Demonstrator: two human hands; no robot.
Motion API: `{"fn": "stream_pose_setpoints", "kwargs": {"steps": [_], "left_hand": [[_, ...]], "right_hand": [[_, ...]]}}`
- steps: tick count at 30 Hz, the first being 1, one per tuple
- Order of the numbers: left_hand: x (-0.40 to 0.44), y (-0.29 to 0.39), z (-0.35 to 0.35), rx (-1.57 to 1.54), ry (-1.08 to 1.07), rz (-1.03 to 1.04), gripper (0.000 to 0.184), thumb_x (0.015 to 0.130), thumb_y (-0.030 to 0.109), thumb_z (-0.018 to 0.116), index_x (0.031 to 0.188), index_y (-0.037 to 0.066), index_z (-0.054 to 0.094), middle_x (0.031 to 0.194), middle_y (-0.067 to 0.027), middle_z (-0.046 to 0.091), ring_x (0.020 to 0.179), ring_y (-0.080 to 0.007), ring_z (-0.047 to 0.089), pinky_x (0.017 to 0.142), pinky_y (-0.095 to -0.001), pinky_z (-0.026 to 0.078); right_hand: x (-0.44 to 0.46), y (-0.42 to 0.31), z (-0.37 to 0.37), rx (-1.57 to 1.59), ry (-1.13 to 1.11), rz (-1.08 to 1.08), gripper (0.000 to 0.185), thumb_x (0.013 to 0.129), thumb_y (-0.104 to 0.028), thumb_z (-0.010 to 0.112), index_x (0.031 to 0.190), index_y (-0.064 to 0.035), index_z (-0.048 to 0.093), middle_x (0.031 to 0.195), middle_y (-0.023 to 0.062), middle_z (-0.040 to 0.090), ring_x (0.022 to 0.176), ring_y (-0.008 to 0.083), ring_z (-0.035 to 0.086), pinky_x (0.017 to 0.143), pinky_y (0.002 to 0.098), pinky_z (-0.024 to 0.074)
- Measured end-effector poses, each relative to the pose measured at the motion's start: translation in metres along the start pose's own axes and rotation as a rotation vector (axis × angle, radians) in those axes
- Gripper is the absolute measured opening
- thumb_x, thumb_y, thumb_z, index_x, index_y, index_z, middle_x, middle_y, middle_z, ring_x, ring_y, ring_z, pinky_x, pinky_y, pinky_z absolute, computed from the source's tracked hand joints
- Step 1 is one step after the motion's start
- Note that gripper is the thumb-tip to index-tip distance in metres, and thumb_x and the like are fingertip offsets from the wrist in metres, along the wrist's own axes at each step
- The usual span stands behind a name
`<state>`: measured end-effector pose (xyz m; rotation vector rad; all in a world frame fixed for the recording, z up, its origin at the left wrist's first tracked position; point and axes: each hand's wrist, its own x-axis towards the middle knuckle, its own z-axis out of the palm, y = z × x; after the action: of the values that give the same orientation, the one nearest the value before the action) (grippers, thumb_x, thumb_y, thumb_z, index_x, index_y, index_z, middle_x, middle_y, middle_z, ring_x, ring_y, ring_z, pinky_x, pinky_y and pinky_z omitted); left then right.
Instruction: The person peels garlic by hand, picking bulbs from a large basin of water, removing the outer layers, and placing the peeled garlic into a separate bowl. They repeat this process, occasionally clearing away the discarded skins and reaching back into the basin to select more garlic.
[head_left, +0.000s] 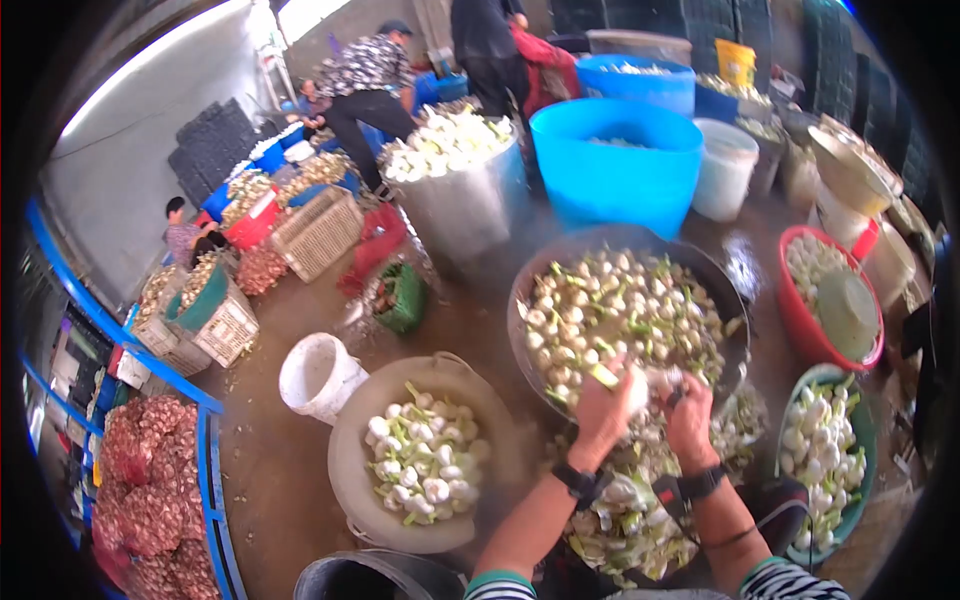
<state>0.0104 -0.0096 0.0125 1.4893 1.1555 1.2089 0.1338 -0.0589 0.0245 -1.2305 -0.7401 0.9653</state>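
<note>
My left hand [606,408] is closed round a pale garlic bulb [634,390], whose cut green stem shows beside the fingers. Close to its right, my right hand [688,414] has its fingers curled together; what they pinch is too blurred to make out. Both hands are over the near rim of a wide dark tub [735,285] of garlic bulbs [622,300] with short green stems. Below my wrists lies a heap of stripped garlic leaves and skins [625,520]. A grey-beige basin [350,450] of cleaner white bulbs stands to the left.
A green basin [868,470] of trimmed garlic and a red basin [796,310] stand at right. Beyond the tub are a blue tub [615,165] and a metal drum [460,215]. A white bucket [318,375], blue railing [212,480] and garlic sacks [150,500] are left. Several people work behind.
</note>
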Motion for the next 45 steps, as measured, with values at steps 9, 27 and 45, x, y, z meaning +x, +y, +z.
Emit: {"fn": "stream_pose_setpoints", "kwargs": {"steps": [9,27,45], "left_hand": [[0.032,-0.007,-0.044,-1.381,-0.182,-0.538,0.043,0.085,0.04,0.037,0.096,0.005,0.059,0.081,-0.0153,0.061,0.048,-0.0271,0.052,0.042,-0.0344,0.04],[0.009,-0.054,-0.009,-1.105,-0.156,-0.584,0.044,0.082,0.035,0.045,0.102,0.0,0.061,0.106,-0.0187,0.062,0.099,-0.032,0.059,0.077,-0.0466,0.051],[0.022,-0.028,-0.018,-1.146,-0.101,-0.604,0.037,0.084,0.032,0.044,0.1,0.003,0.061,0.086,-0.0125,0.065,0.075,-0.0317,0.063,0.063,-0.0436,0.054]], "right_hand": [[0.002,0.005,-0.038,0.654,-0.168,0.038,0.018,0.094,-0.018,0.041,0.089,-0.0046,0.052,0.092,0.0086,0.06,0.086,0.0256,0.061,0.078,0.0444,0.0531],[-0.005,-0.001,-0.01,-0.004,-0.495,-0.036,0.052,0.081,-0.027,0.067,0.122,-0.0002,0.051,0.107,0.0078,0.059,0.101,0.0155,0.053,0.089,0.0295,0.0419],[-0.059,0.048,-0.063,-1.188,-0.72,0.14,0.028,0.078,-0.022,0.065,0.099,-0.0044,0.06,0.078,0.0138,0.064,0.075,0.0311,0.063,0.067,0.0393,0.0477]]}}
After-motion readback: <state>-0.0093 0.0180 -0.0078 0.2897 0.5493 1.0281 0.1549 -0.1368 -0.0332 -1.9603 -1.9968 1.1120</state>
